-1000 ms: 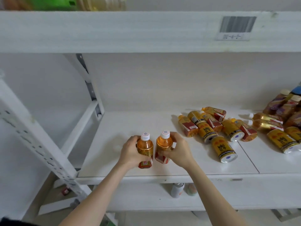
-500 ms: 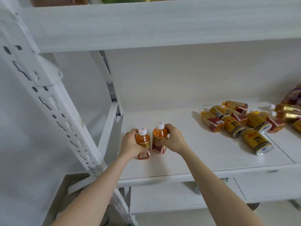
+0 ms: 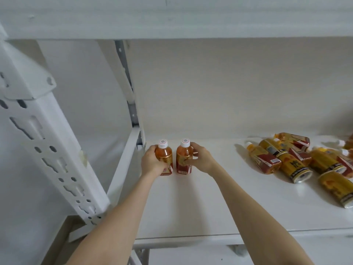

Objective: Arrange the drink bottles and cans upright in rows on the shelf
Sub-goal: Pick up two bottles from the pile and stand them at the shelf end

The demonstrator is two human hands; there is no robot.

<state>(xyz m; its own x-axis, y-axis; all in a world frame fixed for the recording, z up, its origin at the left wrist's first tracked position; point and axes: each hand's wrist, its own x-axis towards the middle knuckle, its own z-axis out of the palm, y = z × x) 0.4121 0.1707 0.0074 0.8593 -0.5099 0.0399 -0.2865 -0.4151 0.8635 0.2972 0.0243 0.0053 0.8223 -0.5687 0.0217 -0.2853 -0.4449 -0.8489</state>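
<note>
Two small orange tea bottles with white caps stand upright side by side near the back left corner of the white shelf (image 3: 191, 207). My left hand (image 3: 151, 161) grips the left bottle (image 3: 164, 154). My right hand (image 3: 202, 159) grips the right bottle (image 3: 183, 156). The bottles' bases appear to rest on the shelf. At the right, several tea bottles (image 3: 262, 160) and gold cans (image 3: 294, 168) lie on their sides in a loose pile.
A white perforated upright post (image 3: 49, 142) stands at the left front, and a rear post (image 3: 131, 104) rises just left of the bottles. The shelf above (image 3: 172, 18) hangs low overhead. The back wall is close behind the bottles.
Both hands have carried the two bottles from the front of the shelf towards the back left corner. The view has shifted left and closer.
</note>
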